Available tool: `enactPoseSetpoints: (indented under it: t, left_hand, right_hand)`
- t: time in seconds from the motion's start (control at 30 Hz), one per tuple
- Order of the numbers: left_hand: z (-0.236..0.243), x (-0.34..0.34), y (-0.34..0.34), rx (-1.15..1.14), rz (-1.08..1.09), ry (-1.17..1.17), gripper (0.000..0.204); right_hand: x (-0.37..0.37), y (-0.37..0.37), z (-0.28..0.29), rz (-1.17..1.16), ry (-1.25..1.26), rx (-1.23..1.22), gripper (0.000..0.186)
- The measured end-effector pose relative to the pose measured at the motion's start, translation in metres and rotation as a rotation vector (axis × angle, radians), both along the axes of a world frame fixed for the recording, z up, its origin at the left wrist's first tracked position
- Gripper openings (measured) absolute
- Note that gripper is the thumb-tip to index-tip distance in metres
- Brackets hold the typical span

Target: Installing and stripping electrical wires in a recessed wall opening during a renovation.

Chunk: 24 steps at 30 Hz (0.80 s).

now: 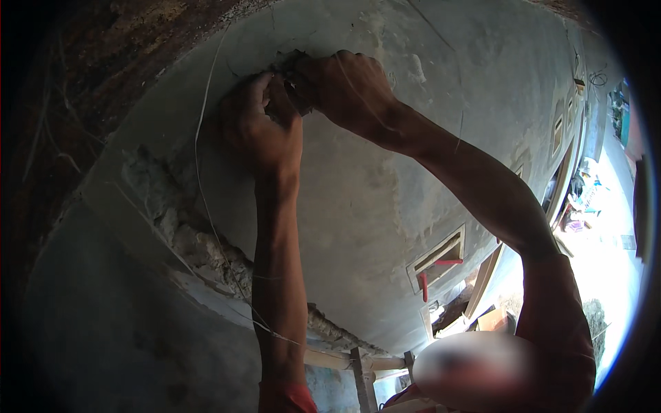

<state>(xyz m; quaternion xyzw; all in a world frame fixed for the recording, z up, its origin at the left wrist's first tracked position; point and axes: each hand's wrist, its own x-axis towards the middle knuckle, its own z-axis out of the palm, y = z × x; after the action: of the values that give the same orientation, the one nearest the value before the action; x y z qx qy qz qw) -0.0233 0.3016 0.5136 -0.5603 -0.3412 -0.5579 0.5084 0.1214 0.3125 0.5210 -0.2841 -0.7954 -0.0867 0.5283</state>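
Observation:
Both arms reach up to a grey plastered wall, where a dark, rough-edged hole shows between the hands. My left hand is closed at the hole's lower left side, its thumb and fingers bent together. Pressed close beside it, my right hand has its fingers curled in at the hole's right edge. Small dark bits show between the two hands; what the fingers grip is hidden. A thin pale wire hangs down the wall left of my left hand and crosses the left forearm.
A broken, crumbly groove runs along the wall at lower left. Dark, rough material overhangs at upper left. Lower right, a framed rectangular opening has red pieces in it. Wooden poles stand below. Bright ground with clutter lies far right.

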Motion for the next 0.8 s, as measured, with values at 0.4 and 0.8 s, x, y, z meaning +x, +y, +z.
enactPoseSetpoints:
  t: [0.4, 0.8]
  left_hand:
    - [0.0, 0.006, -0.011, 0.01, -0.008, 0.076, 0.006]
    - [0.003, -0.01, -0.019, -0.066, -0.005, 0.272, 0.006]
  right_hand:
    - [0.012, 0.03, -0.007, -0.061, -0.03, 0.793, 0.028]
    - [0.009, 0.045, -0.021, -0.023, 0.007, 0.923, 0.026]
